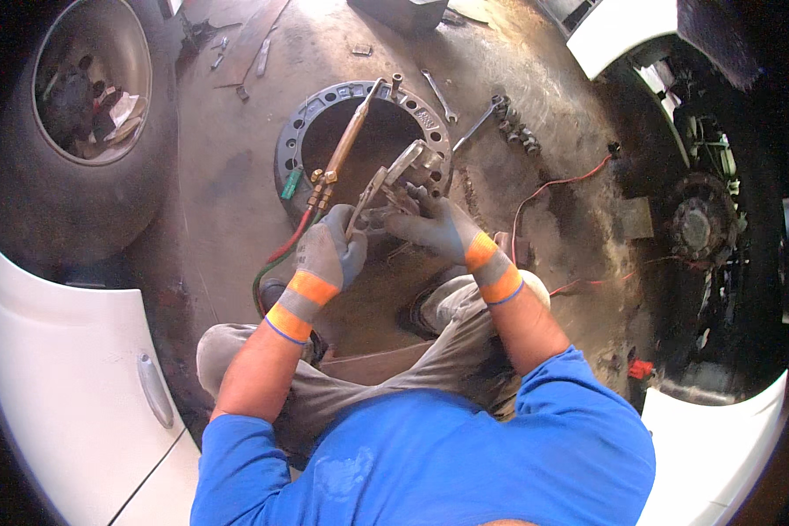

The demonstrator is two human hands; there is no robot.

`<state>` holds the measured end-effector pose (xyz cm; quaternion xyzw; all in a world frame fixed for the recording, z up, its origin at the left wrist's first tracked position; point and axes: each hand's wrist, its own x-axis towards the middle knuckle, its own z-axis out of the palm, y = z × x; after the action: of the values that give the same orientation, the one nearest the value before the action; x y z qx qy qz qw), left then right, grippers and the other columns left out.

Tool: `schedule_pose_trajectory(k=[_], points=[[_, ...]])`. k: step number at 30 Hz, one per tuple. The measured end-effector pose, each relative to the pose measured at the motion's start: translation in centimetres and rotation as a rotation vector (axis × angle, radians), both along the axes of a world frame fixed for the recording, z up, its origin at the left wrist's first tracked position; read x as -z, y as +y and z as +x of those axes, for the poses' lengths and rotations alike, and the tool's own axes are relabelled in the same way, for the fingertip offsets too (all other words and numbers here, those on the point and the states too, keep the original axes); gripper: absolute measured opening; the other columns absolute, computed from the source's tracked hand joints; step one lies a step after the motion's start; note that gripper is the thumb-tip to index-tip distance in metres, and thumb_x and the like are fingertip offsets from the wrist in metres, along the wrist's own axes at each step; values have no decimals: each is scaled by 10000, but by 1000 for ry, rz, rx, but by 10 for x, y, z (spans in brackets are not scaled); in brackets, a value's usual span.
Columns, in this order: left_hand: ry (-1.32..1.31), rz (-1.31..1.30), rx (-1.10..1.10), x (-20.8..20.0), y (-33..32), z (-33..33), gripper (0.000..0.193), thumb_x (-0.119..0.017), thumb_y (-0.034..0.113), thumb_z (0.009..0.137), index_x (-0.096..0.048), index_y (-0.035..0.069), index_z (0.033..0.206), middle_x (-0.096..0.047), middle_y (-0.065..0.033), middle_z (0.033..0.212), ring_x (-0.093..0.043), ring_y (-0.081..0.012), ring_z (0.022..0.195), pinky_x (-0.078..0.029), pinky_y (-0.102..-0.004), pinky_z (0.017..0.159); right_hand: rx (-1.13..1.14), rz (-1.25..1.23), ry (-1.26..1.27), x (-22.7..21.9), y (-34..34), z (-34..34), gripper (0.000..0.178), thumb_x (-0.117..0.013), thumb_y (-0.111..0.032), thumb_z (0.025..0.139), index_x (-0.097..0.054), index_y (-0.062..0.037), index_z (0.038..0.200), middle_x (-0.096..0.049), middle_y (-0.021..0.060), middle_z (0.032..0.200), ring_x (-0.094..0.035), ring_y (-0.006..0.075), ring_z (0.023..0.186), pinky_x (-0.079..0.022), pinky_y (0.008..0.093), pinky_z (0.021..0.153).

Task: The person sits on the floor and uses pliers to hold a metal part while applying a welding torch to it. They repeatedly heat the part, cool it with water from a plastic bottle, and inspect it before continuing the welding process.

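Grey gloves with orange cuffs cover both my hands. My left hand (331, 244) is closed on the lower end of a flat metal bar-like piece (370, 198). My right hand (440, 230) has its fingers round a dark metal part with a rounded head (419, 163), close beside that piece. Whether the two are joined I cannot tell. Beyond them a large metal ring with holes (300, 131) lies on the floor. A brass gas torch (351, 136), with red and green hoses, leans across the ring next to my left hand. A green object (291, 183) lies on the ring's left side.
Right of the ring are a wrench (439, 95), a ratchet (476, 125) and several sockets (519, 131). A large tyre (79, 206) stands at left, above a white panel (61, 351). A wheel hub (697, 230) is at right; a thin red cable (552, 184) crosses the floor.
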<state>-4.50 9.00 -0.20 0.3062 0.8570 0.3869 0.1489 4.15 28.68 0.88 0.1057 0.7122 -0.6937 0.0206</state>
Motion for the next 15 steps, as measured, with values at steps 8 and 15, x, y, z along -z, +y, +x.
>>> schedule_pose_trajectory(k=[8, 15], points=[[51, 62, -23, 0, 2, -1, 264, -553, 144, 823, -589, 66, 1072, -639, -262, 792, -634, -452, 798, -487, -495, 686, 87, 340, 21, 26, 6, -5, 542, -699, -339, 783, -592, -78, 1246, -684, 183, 1077, -661, 237, 996, -498, 359, 872], [8, 92, -25, 5, 3, -2, 254, -548, 140, 820, -603, 55, 1053, -643, -257, 813, -643, -438, 817, -495, -474, 699, 175, 471, -36, 8, 4, -4, 607, -716, -390, 765, -555, -90, 1267, -667, 215, 1093, -643, 349, 1049, -495, 399, 894]])
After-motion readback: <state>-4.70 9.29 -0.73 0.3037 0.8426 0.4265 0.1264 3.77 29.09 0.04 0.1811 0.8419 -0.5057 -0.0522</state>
